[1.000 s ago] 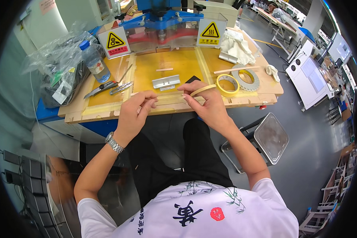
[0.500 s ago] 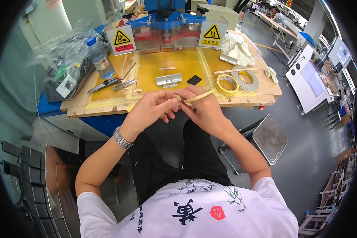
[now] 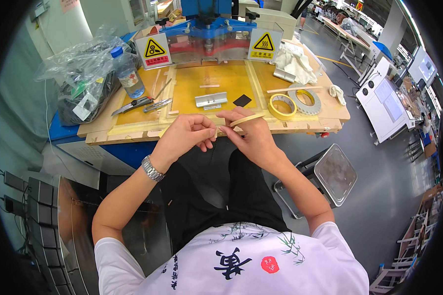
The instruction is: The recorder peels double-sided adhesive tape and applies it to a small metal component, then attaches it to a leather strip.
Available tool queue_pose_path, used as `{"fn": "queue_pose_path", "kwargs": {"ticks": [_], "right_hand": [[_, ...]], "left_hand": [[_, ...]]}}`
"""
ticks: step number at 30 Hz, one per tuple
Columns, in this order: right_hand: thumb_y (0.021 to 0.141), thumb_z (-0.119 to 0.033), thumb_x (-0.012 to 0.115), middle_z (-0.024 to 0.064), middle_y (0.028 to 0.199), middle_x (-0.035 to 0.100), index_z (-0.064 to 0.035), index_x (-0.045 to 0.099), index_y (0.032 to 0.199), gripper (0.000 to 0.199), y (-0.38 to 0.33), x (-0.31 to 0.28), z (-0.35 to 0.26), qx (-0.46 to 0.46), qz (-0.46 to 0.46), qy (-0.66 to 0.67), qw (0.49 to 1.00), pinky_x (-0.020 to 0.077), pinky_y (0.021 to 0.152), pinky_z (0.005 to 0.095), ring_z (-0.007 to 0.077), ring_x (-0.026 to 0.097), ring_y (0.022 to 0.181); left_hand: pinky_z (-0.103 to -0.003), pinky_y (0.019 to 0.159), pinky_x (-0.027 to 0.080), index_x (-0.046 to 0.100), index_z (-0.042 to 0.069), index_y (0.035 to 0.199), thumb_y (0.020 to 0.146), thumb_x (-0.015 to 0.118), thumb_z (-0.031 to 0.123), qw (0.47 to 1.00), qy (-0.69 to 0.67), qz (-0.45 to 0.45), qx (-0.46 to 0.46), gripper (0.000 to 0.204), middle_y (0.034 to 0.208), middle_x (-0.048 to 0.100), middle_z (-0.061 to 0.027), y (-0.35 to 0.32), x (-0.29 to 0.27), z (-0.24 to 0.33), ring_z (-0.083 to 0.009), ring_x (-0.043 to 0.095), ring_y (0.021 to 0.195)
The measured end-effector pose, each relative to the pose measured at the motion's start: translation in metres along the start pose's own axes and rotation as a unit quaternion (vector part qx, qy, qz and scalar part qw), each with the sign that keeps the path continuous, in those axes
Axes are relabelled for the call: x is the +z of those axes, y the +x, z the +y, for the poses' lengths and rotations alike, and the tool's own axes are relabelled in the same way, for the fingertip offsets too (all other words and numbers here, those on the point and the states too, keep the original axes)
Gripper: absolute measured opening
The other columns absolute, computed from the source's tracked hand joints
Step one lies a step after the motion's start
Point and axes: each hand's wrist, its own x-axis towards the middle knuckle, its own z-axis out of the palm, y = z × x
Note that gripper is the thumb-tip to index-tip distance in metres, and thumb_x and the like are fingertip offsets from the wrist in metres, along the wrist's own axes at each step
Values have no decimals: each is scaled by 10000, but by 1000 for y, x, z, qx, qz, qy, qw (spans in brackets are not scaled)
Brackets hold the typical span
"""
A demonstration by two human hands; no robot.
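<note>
While both hands pinch the tape strip (image 3: 247, 119), the right hand (image 3: 253, 137) should keep it taut, left hand (image 3: 184, 136) steady.

A water bottle (image 3: 128, 73) stands near the worktop's (image 3: 133, 132) left edge; two tape rolls (image 3: 283, 105) lie toward its right end, white cloth (image 3: 294, 64) behind.

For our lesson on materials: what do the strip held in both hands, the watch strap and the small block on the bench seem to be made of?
Strip: probably pale yellow tape or thin plastic; flat, matt, like the tape rolls nearby.
Watch strap: metal links, silvery and shiny.
Block: likely metal; grey with a dull sheen.
</note>
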Motion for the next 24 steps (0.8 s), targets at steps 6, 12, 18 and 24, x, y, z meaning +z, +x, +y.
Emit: {"fn": "queue_pose_path", "kwargs": {"ticks": [6,12,18,24], "right_hand": [[952,18,827,132,976,719,-32,756,1335,393,-2,4,1,6,8,13,1000,572,804,425,320,720,906],[957,9,820,142,1015,726,-36,749,1340,392,-1,7,-2,9,4,30,1000,597,802,429,340,737,924],[915,-46,860,149,1058,723,-68,732,1375,479,2,2,-10,9,-26,5,1000,604,834,459,369,737,978],[902,-104,894,150,1087,704,-67,702,1430,563,0,6,-7,-9,-27,-5,1000,580,835,473,374,715,989]], "left_hand": [[-266,767,624,756,-5,1184,1110,764,179,999,-47,-12,9,199,1019,776,-39,0,-7,-9,-114,760,862],[-268,750,610,764,-7,1227,1172,687,264,997,-67,26,-17,287,1049,772,-35,5,-11,-16,-110,745,871],[-264,784,607,757,-3,1265,1186,671,313,994,-106,7,-29,337,1091,768,-40,6,-6,-6,-106,736,940],[-252,767,609,757,-1,1251,1137,753,256,994,-87,-61,-22,282,1084,775,-41,7,-9,-12,-107,755,907]]}}
